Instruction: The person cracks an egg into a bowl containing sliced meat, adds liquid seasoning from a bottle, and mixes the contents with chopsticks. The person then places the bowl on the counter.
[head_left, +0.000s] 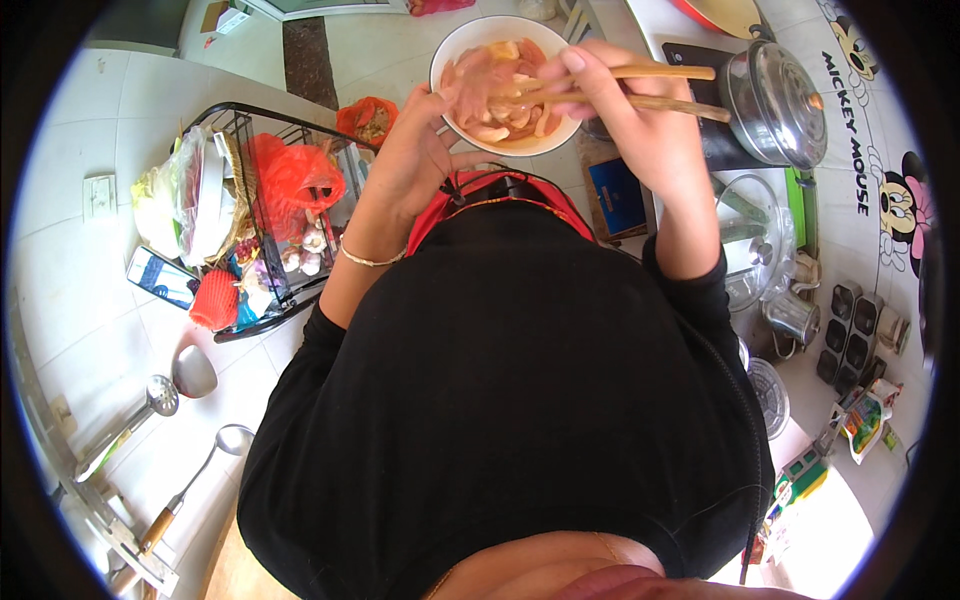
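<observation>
My left hand (424, 146) grips the side of a white bowl (559, 142) with a thin dark rim, fingers curled underneath it. Slices of pale pink raw meat (517, 112) lie in the bowl in a thin orange-brown liquid. In my right hand (630, 112) is a pair of wooden chopsticks (667, 72). Their tips are down among the meat, where motion blur hides the exact contact. The bowl is held up in front of my waist, over a red garment (427, 217) below my black top.
On the right, a lidded steel pot (772, 105) stands on a black cooktop (712, 142), near a glass lid (750, 202). A black wire rack (247, 112) holds garlic (307, 255) and a red plastic bag (292, 180). A ladle (236, 439) and other utensils hang at left.
</observation>
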